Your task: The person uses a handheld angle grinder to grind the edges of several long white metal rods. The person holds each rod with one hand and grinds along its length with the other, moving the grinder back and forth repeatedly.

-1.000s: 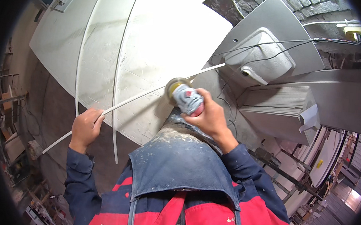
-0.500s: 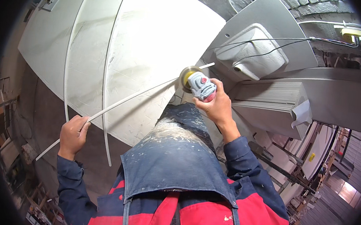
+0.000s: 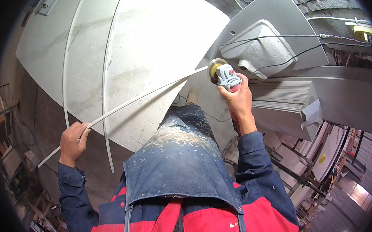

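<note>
While the strip [image 3: 142, 96] stays held, the grinder [image 3: 228, 76] has shifted rightward.

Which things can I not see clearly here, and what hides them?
All in the head view:
Grip of the angle grinder: covered by the right hand.
Part of the long white strip: inside the left hand.
Upper end of the leftmost unheld strip: beyond the top edge.
White board: surface partly lost in glare.
</note>
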Available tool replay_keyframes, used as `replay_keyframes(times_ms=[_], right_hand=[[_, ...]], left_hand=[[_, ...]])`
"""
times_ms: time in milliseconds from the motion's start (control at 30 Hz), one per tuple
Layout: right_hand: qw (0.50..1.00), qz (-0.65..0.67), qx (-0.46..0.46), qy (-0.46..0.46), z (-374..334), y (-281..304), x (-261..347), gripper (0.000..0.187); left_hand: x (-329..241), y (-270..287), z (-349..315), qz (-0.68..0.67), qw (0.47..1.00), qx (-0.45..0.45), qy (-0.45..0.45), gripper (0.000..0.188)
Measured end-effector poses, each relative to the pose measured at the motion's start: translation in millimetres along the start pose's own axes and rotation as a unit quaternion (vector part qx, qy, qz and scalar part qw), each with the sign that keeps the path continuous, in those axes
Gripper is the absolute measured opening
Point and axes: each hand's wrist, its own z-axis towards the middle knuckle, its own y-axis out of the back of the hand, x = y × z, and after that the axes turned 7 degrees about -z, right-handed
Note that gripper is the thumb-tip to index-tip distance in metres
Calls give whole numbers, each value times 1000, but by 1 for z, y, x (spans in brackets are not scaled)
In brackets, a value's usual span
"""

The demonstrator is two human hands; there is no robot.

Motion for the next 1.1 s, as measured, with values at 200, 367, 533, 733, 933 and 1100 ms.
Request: replay_keyframes(times_ms=[200, 367, 533, 733, 933, 1100], right_hand=[[999, 6, -31, -23, 15, 4, -21, 85], [998, 29, -46, -38, -2, 6, -15, 83], [996, 22, 56, 67, -54, -7, 25, 85], [983, 3, 124, 134, -73, -24, 63, 88], [996, -15, 74, 54, -46, -12, 40, 79], [999, -13, 33, 18, -20, -1, 19, 85]], left_hand=[[1, -4, 2, -17, 1000, -18, -13, 15], [1, 11, -10, -4, 1000, -15, 22, 15], [-3, 26, -23, -3, 999, -15, 32, 15], [0, 27, -29, -8, 999, -12, 34, 15], [9, 23, -30, -12, 999, -13, 28, 16], [12, 19, -30, -22, 999, -13, 32, 16]])
